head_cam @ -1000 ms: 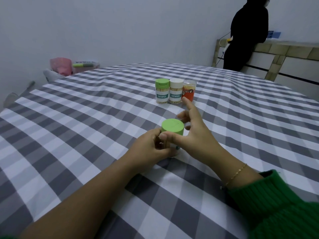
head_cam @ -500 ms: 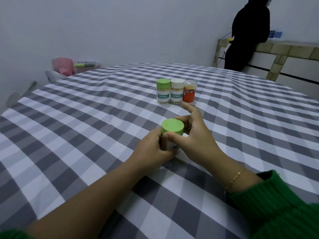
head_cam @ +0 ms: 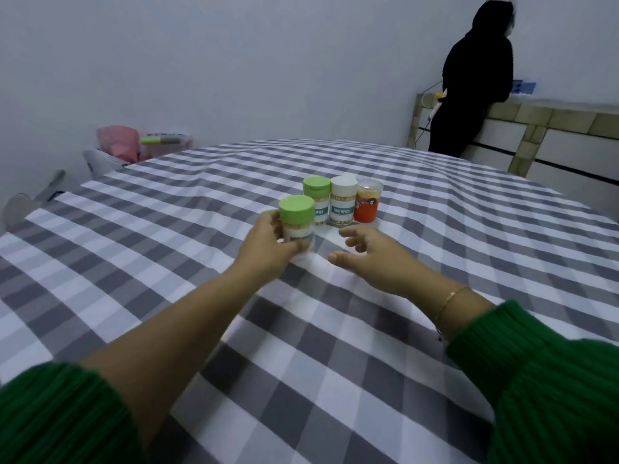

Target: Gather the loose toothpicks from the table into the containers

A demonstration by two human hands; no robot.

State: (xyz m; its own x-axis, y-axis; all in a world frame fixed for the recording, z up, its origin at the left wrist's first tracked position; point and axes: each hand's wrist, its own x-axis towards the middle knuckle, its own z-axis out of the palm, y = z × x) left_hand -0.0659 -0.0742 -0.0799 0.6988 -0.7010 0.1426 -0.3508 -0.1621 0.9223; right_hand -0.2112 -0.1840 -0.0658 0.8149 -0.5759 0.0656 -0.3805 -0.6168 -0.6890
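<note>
My left hand (head_cam: pixel 268 244) grips a green-lidded toothpick container (head_cam: pixel 297 222), upright at the left end of a row of containers. Behind it stand a second green-lidded container (head_cam: pixel 316 198), a white-lidded container (head_cam: pixel 343 204) labelled TOOTHPICK and an orange container (head_cam: pixel 367 204) with a clear lid. My right hand (head_cam: pixel 371 256) hovers just right of the gripped container, fingers loosely spread, holding nothing. I see no loose toothpicks on the grey-and-white checked tablecloth (head_cam: pixel 167 262).
A person in black (head_cam: pixel 469 85) stands with their back turned at a counter (head_cam: pixel 552 118) beyond the table's far right. A pink bag (head_cam: pixel 117 142) and other clutter sit past the table's far left edge.
My left hand has carried the green-lidded container forward and left, up beside the row of containers. My right hand has let go of the lid and opened.
</note>
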